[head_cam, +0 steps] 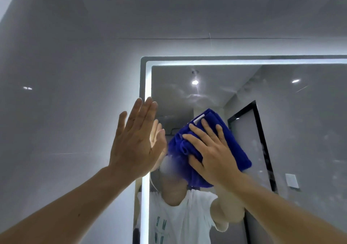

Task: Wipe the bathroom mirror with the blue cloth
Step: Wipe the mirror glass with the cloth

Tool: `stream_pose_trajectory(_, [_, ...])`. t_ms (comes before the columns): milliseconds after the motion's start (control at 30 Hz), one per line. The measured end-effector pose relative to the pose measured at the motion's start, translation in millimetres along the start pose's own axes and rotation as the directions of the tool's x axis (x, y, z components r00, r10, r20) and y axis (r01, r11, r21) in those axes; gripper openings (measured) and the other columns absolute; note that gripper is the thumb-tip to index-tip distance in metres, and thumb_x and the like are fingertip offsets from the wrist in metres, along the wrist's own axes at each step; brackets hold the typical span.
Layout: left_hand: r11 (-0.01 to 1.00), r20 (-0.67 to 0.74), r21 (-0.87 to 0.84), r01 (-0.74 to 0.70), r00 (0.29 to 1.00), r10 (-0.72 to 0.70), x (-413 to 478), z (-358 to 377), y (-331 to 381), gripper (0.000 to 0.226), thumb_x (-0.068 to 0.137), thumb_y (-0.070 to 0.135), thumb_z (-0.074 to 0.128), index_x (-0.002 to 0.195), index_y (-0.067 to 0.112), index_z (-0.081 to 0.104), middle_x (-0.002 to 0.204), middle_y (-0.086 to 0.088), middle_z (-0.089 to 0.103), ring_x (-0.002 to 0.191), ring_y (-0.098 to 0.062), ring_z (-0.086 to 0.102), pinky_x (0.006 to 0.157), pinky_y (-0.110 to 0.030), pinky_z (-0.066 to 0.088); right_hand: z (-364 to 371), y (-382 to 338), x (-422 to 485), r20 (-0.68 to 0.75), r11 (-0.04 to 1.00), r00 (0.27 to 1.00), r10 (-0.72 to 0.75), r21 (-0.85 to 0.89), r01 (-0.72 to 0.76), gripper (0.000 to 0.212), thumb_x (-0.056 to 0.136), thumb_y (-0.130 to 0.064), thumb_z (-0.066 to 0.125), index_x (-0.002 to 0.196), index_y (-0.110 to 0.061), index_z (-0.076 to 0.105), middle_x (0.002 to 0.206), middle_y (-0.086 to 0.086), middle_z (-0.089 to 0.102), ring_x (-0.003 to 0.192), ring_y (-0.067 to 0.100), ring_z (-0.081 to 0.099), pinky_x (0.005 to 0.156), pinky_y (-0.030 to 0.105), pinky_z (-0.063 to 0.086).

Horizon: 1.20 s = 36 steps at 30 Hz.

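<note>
The bathroom mirror (281,131) has a lit white border along its top and left edges. A folded blue cloth (236,146) with a small white tag lies flat against the glass near the mirror's left side. My right hand (210,149) presses on the cloth with its fingers spread and straight. My left hand (135,140) is held flat with straight fingers at the mirror's left border, palm toward the glass; its reflection shows just behind it. Smears show on the glass above the cloth.
A grey glossy wall (65,93) fills the left and top of the view. The mirror reflects a person in a white shirt, a dark-framed door (251,140), a wall switch plate (292,180) and ceiling lights.
</note>
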<state>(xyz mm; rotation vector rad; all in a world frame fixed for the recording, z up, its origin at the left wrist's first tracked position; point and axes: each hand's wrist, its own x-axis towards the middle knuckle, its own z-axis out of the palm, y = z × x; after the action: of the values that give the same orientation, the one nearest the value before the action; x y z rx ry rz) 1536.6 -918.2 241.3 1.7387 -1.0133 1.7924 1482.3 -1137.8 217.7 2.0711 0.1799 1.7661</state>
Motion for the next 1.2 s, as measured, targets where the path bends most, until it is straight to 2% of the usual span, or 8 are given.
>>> stream_pose_trajectory(167, [0.998,-0.016,-0.002,-0.064,0.998,0.064,4.4,-2.9,-6.1,0.065,0.097,0.049,0.026,0.154,0.018,0.026,0.161,0.007,0.009,0.150,-0.010,0.001,0.119,-0.030,-0.011,-13.9,58.2,74.9,-0.106,0.903,0.897,0.429,0.021,-0.429,0.047,0.097,-0.038,0.042,0.142,-0.027,0.038,0.153,0.001,0.033,0.146,0.028,0.013,0.116,0.056,0.001])
stream_pose_trajectory(233, [0.996,-0.022,-0.011,-0.085,0.996,0.085,7.0,-4.1,-10.3,0.064,0.097,0.048,0.028,0.154,0.018,0.027,0.161,0.007,0.010,0.150,-0.010,0.001,0.119,-0.029,-0.012,-15.4,67.3,112.2,-0.079,0.871,0.868,0.491,0.024,-0.490,0.051,0.097,-0.047,0.037,0.145,-0.028,0.032,0.155,0.002,0.029,0.147,0.031,0.007,0.115,0.058,-0.001])
stream_pose_trajectory(367, [0.997,-0.036,-0.026,-0.073,0.997,0.072,10.8,-2.1,-20.3,0.064,0.098,0.049,0.025,0.155,0.019,0.024,0.162,0.006,0.012,0.150,-0.010,0.001,0.119,-0.028,-0.012,-1.7,37.0,136.9,-0.048,0.919,0.926,0.374,-0.113,-0.377,0.067,0.090,-0.067,0.032,0.148,-0.032,0.026,0.158,0.002,0.023,0.147,0.033,0.005,0.115,0.053,-0.004])
stream_pose_trajectory(500, [0.999,-0.025,-0.005,-0.043,0.999,0.043,14.8,4.1,-20.7,0.064,0.099,0.047,0.025,0.156,0.018,0.020,0.162,0.005,0.009,0.150,-0.010,-0.002,0.119,-0.029,-0.011,6.6,-0.5,93.4,-0.031,0.990,0.993,0.111,-0.087,-0.113,0.052,0.094,-0.056,0.037,0.142,-0.034,0.037,0.155,-0.003,0.031,0.147,0.027,0.013,0.117,0.046,-0.006])
stream_pose_trajectory(733, [1.000,-0.001,0.001,0.021,1.000,-0.021,20.2,5.3,1.0,0.066,0.097,0.050,0.018,0.156,0.022,0.014,0.161,0.011,0.000,0.148,-0.004,-0.009,0.117,-0.028,-0.013,-8.3,15.2,10.4,0.101,0.988,0.983,-0.151,0.039,0.147,0.045,0.094,-0.043,0.043,0.136,-0.028,0.050,0.151,-0.004,0.038,0.147,0.020,0.015,0.119,0.048,0.007])
stream_pose_trajectory(867, [0.999,0.007,0.022,0.023,1.000,-0.023,32.9,0.9,5.4,0.067,0.095,0.052,0.018,0.156,0.023,0.014,0.158,0.015,-0.004,0.146,-0.002,-0.011,0.116,-0.028,-0.013,-15.4,51.8,47.4,-0.037,0.997,0.996,0.077,0.022,-0.076,0.046,0.094,-0.035,0.050,0.139,-0.024,0.047,0.152,0.000,0.037,0.146,0.025,0.018,0.119,0.045,0.000])
stream_pose_trajectory(1033, [0.999,0.003,0.034,0.033,0.999,-0.033,47.7,-2.0,-2.4,0.066,0.096,0.053,0.017,0.156,0.027,0.010,0.159,0.017,-0.007,0.145,0.002,-0.015,0.113,-0.022,-0.020,-16.1,91.4,136.0,-0.145,0.916,0.905,0.400,0.066,-0.395,0.045,0.098,-0.034,0.043,0.142,-0.025,0.039,0.152,0.002,0.035,0.146,0.030,0.015,0.116,0.050,-0.001])
stream_pose_trajectory(1200, [0.998,-0.012,0.066,0.003,1.000,-0.002,62.9,-2.5,-21.3,0.066,0.097,0.054,0.016,0.156,0.029,0.005,0.157,0.019,-0.012,0.142,0.006,-0.021,0.111,-0.020,-0.023,-15.2,86.2,216.7,-0.080,0.939,0.936,0.343,0.012,-0.343,0.050,0.099,-0.037,0.036,0.147,-0.024,0.032,0.157,0.005,0.025,0.147,0.031,0.005,0.115,0.052,-0.002])
